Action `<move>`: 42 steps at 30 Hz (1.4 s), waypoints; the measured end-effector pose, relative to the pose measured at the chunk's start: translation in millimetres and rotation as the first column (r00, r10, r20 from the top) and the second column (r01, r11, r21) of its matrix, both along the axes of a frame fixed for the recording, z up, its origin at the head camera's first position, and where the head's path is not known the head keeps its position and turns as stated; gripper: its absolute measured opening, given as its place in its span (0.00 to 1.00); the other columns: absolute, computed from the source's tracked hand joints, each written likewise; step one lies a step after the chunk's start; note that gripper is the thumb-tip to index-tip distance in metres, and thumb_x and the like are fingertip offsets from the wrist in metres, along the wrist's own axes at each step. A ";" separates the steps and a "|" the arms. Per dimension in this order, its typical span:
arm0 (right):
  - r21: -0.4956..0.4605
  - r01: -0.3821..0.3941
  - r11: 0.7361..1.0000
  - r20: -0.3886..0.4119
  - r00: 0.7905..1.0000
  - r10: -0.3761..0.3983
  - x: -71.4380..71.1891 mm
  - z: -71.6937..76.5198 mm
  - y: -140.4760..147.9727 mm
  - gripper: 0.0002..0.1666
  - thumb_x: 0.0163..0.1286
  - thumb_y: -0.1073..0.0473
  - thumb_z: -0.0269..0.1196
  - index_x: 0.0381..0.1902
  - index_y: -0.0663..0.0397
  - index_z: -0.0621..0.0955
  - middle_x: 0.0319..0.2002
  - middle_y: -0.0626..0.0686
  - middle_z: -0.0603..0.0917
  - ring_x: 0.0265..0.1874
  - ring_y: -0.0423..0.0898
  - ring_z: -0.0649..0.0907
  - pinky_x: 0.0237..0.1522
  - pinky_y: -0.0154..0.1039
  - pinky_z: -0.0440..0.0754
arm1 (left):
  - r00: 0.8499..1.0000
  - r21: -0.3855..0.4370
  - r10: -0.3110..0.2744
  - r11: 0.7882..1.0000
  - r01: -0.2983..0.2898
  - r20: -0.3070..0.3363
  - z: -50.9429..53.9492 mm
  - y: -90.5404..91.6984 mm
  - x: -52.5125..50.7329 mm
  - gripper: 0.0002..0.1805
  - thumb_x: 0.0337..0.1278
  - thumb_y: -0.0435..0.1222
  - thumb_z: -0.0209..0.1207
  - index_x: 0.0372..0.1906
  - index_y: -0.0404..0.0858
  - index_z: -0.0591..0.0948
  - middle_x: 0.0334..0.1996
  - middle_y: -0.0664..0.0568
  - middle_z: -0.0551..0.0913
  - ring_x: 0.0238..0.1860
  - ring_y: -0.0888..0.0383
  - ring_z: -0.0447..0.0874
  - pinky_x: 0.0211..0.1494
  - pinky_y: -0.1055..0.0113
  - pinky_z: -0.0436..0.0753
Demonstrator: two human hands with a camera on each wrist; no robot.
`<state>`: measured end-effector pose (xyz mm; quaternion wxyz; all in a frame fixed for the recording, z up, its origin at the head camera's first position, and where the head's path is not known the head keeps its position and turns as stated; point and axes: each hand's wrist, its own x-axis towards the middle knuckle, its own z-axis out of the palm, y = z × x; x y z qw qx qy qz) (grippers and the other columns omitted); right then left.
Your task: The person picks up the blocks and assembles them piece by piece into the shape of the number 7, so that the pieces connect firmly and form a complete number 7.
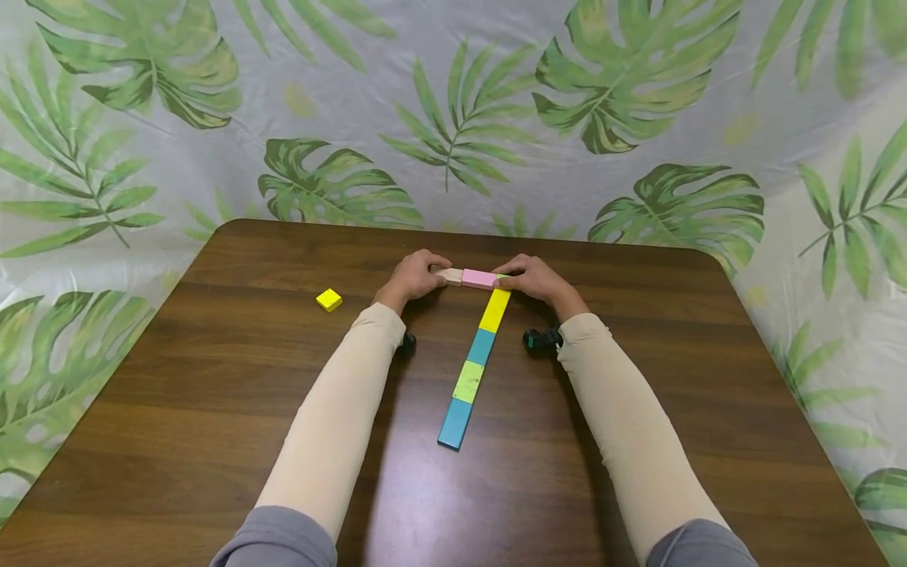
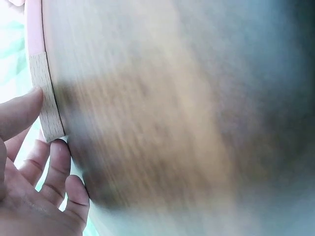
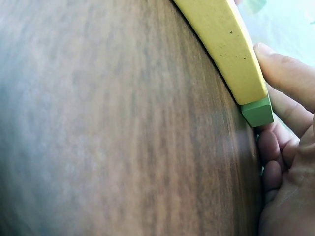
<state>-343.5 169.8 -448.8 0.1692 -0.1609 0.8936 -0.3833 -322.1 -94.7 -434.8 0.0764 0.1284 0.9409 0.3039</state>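
Note:
A plain wooden block [image 1: 451,276], a pink block [image 1: 479,279] and a green block [image 1: 502,276] lie end to end in a short row. My left hand [image 1: 413,277] pinches the wooden block's left end, thumb on one side and fingers around the end. At the opposite end, my right hand [image 1: 536,280] grips the green block, its thumb reaching over to the pink one. From there a line of blocks runs toward me: yellow [image 1: 494,311], teal [image 1: 482,346], lime [image 1: 468,382] and blue [image 1: 455,424]. My right hand partly hides the green block.
A lone yellow block [image 1: 329,300] sits left of my left hand on the brown wooden table [image 1: 212,378]. Behind the table hangs a leaf-patterned cloth [image 1: 489,102]. A dark wrist device [image 1: 542,339] is by my right wrist.

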 end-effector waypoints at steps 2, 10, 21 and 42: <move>0.009 0.002 1.000 -0.001 1.000 -0.002 -1.1 -0.2 0.0 0.25 0.71 0.53 0.63 0.62 0.57 0.80 0.61 0.61 0.73 0.59 0.58 0.70 0.59 0.49 0.71 | 1.000 -0.002 0.000 1.000 0.000 0.001 0.5 0.0 -0.2 0.22 0.64 0.36 0.60 0.62 0.42 0.81 0.64 0.43 0.76 0.66 0.45 0.73 0.70 0.53 0.71; 0.019 -0.002 1.000 -0.009 1.000 0.002 -2.0 -0.5 1.0 0.25 0.71 0.52 0.63 0.62 0.56 0.80 0.61 0.61 0.74 0.60 0.57 0.70 0.60 0.50 0.70 | 1.000 0.000 -0.003 1.000 0.003 0.020 1.8 -0.4 0.4 0.23 0.64 0.36 0.60 0.64 0.42 0.79 0.65 0.43 0.75 0.67 0.45 0.72 0.70 0.53 0.71; 0.019 0.000 1.000 -0.002 1.000 0.000 -1.1 -3.5 1.5 0.25 0.71 0.52 0.63 0.62 0.56 0.80 0.62 0.61 0.73 0.62 0.58 0.69 0.62 0.52 0.70 | 0.988 -0.107 -0.142 0.983 0.148 0.061 24.8 -41.3 11.7 0.33 0.68 0.41 0.57 0.73 0.33 0.65 0.72 0.36 0.65 0.74 0.40 0.61 0.76 0.48 0.63; 0.037 -0.011 0.999 -0.011 1.000 0.012 -0.6 0.8 -0.6 0.25 0.71 0.53 0.62 0.63 0.57 0.80 0.62 0.61 0.73 0.61 0.58 0.69 0.61 0.51 0.70 | 0.996 -0.294 0.035 0.954 -0.058 -0.084 26.6 -165.7 84.4 0.28 0.66 0.42 0.59 0.66 0.31 0.73 0.62 0.34 0.74 0.60 0.36 0.75 0.60 0.40 0.74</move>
